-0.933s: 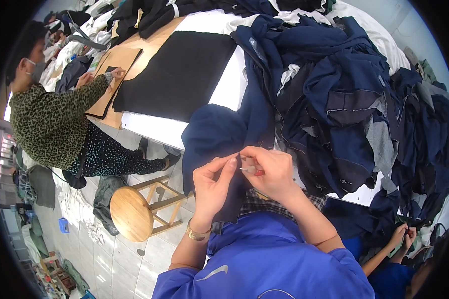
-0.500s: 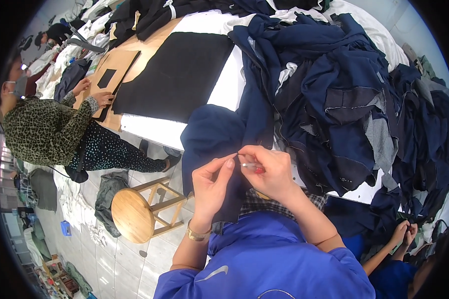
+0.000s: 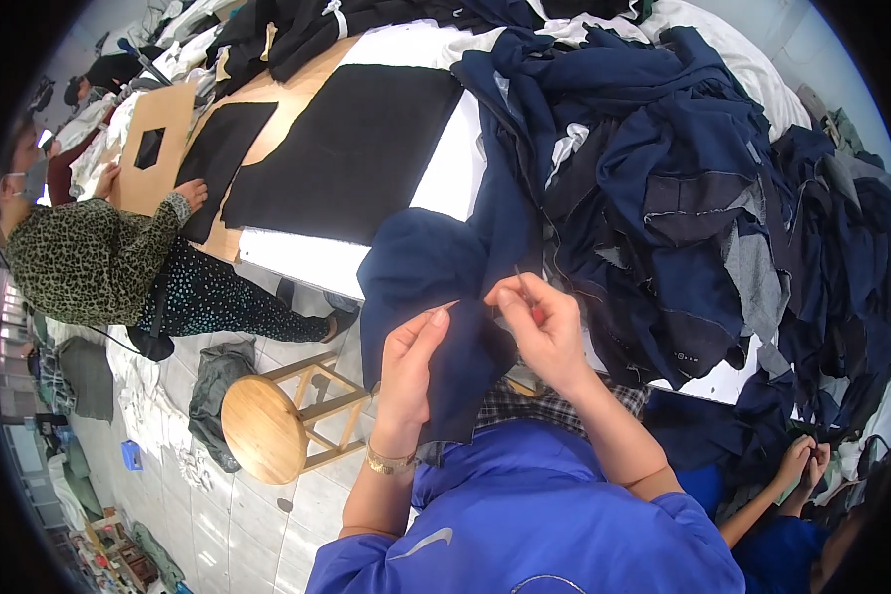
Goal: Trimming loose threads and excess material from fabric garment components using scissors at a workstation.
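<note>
"Pale tiled floor (image 3: 238,535) is stretching below a white table (image 3: 302,262), which is carrying a heap of dark blue clothes (image 3: 678,173). What containers are you spotting?"

"One small blue tub (image 3: 131,455) is sitting on the floor at the left, showing too small for me to tell its contents. Farther down, some clutter (image 3: 119,559) is blurring toward the rim."

"And where is the blue cloth (image 3: 455,366) lying?"

"It's hanging over the table's near edge, in front of the person, behind and below both hands."

"What are the fingers doing?"

"The left hand (image 3: 411,351) is pressing thumb and forefinger together; I can't tell whether anything is sitting between them. The right hand (image 3: 544,332) is gripping a small red tool (image 3: 538,315) in its curled fingers."

"What is differing from half a second ago?"

"Back then the hands were meeting at the cloth; now they're standing apart. At the left, a co-worker (image 3: 74,262) is now holding a cardboard sheet (image 3: 173,114) up and tilted, baring the black piece (image 3: 218,163) that it was covering."
</note>
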{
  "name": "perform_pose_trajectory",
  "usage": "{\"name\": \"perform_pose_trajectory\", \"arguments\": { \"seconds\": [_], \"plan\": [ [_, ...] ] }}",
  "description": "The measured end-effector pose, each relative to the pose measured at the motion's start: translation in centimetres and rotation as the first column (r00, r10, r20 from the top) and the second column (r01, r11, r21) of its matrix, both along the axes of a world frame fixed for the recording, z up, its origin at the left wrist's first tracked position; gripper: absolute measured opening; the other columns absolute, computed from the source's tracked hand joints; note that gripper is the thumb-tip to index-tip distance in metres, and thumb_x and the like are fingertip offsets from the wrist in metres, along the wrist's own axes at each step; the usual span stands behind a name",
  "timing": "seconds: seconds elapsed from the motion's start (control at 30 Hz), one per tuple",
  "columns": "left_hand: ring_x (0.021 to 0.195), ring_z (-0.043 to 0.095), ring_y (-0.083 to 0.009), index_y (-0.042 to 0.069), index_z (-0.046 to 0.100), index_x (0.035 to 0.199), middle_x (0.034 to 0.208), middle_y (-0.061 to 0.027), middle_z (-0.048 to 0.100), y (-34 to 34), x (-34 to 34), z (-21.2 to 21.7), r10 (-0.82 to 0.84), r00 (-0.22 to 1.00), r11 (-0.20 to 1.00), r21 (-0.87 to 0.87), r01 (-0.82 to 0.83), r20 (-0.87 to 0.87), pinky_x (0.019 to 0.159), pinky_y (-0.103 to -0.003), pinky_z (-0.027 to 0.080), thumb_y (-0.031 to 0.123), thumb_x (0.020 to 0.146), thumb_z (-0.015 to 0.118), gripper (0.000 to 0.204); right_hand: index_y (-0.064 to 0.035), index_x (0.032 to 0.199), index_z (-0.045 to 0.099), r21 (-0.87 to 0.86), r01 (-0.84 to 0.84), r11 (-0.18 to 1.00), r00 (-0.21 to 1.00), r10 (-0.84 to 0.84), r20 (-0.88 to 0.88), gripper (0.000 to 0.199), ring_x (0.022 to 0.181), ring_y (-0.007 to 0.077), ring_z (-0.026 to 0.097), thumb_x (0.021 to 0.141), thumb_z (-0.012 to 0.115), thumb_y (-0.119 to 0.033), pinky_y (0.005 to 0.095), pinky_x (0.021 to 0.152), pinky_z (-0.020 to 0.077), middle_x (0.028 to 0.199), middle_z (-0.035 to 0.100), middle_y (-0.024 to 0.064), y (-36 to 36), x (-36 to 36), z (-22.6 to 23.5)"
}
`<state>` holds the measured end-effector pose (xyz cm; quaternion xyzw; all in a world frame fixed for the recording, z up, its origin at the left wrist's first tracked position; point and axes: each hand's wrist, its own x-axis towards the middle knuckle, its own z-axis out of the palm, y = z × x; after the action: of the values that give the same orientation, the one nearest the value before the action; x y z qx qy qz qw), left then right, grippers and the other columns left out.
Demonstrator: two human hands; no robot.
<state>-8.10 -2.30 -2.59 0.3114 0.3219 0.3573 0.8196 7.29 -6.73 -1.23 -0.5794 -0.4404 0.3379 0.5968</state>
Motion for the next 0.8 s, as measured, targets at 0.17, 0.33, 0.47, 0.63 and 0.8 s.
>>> {"name": "perform_pose_trajectory", "arguments": {
  "seconds": [0.17,0.33,0.47,0.63,0.8],
  "plan": [
    [0.087,0.059,-0.0089,-0.003,0.059,0.111,0.099,-0.0068,0.064,-0.2,0.1,0.2,-0.002,1.0,1.0,-0.013,0.002,0.026,0.077,-0.021,0.047,0.014,0.093,0.05,0.027,-0.0003,0.091,0.061,-0.052,-0.053,0.997,0.994,0.057,0.09,0.011,0.053,0.0003,0.036,0.082,0.063,-0.007,0.0177,0.047,0.0283,0.058,0.043,-0.0058,0.1,-0.1,0.1],
    [0.088,0.059,-0.009,-0.004,0.058,0.112,0.1,-0.0069,0.064,-0.7,0.8,0.6,0.046,0.997,0.996,0.082,-0.041,-0.06,0.079,-0.021,0.046,0.015,0.094,0.048,0.028,0.0013,0.083,0.057,-0.042,0.089,0.995,0.994,-0.091,-0.063,0.018,0.055,0.0007,0.038,0.087,0.061,-0.016,0.0172,0.049,0.0306,0.06,0.046,-0.0057,0.2,0.9,-0.7],
    [0.082,0.056,-0.0078,-0.003,0.058,0.113,0.099,-0.0042,0.061,-2.8,2.6,0.6,0.092,0.963,0.869,0.493,0.047,-0.253,0.074,-0.02,0.044,0.008,0.092,0.05,0.025,-0.0009,0.076,0.053,-0.207,-0.12,0.971,0.987,0.096,-0.126,0.031,0.059,0.0025,0.039,0.078,0.071,-0.026,0.0187,0.052,0.0318,0.065,0.045,-0.0042,-1.2,1.4,-1.0],
    [0.091,0.054,-0.008,-0.001,0.052,0.123,0.099,-0.0047,0.059,-5.3,3.4,0.2,-0.201,0.937,0.826,0.464,0.319,-0.287,0.078,-0.02,0.044,-0.002,0.082,0.062,0.042,-0.0003,0.082,0.057,-0.239,0.005,0.971,0.943,-0.084,-0.323,0.014,0.07,0.0029,0.048,0.08,0.068,-0.01,0.0186,0.063,0.0401,0.075,0.055,-0.0022,-4.3,4.2,-1.3],
    [0.088,0.055,-0.0222,0.003,0.058,0.116,0.1,-0.0117,0.056,-3.9,3.0,0.7,0.422,0.807,0.367,0.892,0.265,-0.413,0.078,-0.029,0.046,0.005,0.06,0.079,0.059,-0.006,0.071,0.046,-0.066,0.195,0.979,0.972,-0.202,-0.124,0.024,0.067,0.0045,0.045,0.072,0.07,-0.005,0.0191,0.058,0.0366,0.078,0.051,-0.001,-8.7,8.9,0.5]
  ]
}}
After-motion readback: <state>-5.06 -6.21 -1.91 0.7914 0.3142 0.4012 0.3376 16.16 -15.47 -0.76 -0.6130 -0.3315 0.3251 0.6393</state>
